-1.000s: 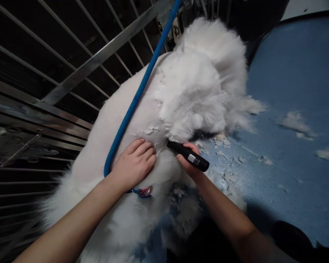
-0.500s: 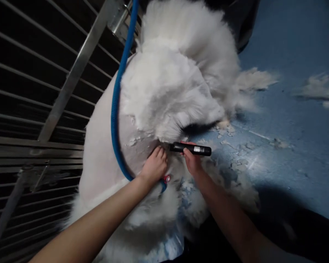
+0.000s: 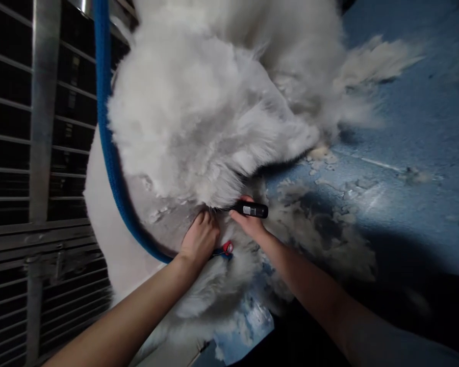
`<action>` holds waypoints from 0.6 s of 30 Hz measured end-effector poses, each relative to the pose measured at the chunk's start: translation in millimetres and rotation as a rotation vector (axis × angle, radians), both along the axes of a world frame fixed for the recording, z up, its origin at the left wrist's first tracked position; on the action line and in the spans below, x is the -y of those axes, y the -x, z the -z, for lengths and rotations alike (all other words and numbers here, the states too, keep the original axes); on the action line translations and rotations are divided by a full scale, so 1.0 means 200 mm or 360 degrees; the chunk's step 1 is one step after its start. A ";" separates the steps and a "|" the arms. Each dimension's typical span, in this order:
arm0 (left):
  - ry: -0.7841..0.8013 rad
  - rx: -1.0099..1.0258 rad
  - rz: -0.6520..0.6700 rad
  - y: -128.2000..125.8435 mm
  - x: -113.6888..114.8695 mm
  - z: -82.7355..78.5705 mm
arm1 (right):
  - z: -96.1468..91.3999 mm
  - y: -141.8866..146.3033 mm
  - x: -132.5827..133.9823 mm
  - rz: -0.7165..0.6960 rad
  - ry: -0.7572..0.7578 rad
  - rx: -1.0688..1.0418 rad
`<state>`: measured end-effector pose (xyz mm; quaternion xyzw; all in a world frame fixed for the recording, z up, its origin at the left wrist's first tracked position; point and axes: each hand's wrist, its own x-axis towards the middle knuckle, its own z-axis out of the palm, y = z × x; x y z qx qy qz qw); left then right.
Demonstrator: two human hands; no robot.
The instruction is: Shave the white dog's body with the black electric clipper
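Clipper point(image 3: 253, 209): black with a pale label on its body, nearly level, its narrow end pointing left into white fur. The blade is lost in the coat, so I cannot make it out.
Right hand point(image 3: 249, 220): closed around the clipper's body, thumb side toward the narrow end.
Left hand point(image 3: 201, 234): left of the clipper, near its narrow end, fingers curled down on the dog. Whether they pinch a fold of skin, I cannot tell. The two hands are near each other but not touching.
Dog point(image 3: 199, 117): white, filling the space above and left of the clipper; long fur hangs just over the tool.
Shaved skin point(image 3: 103, 204): pale pink, well left of the clipper, with loose scraps at its edge nearest the tool.
Lead point(image 3: 104, 102): thick and blue, bowing down left of the clipper to the left wrist.
Red ring point(image 3: 227, 248): below the clipper and slightly left, near the left hand.
Clipped fur point(image 3: 348, 250): ragged clumps right of the clipper and below it.
Blue surface point(image 3: 413, 127): right of the clipper, scattered with scraps.
Metal grille point(image 3: 44, 117): far left of the clipper, beyond the dog.
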<state>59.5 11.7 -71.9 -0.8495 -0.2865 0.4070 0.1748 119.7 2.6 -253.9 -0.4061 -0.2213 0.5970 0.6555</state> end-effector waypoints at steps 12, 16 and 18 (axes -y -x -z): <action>-0.0169 0.0106 0.0231 0.01 0.05 -0.05 | 0.02 -0.02 0.04 0.0025 0.0050 -0.0059; -0.0162 0.0149 0.0245 0.02 0.05 -0.06 | 0.01 -0.03 0.08 -0.0030 0.0018 -0.0164; -0.0162 0.0180 0.0240 0.02 0.05 -0.06 | 0.01 -0.01 0.07 -0.0078 0.0051 -0.0183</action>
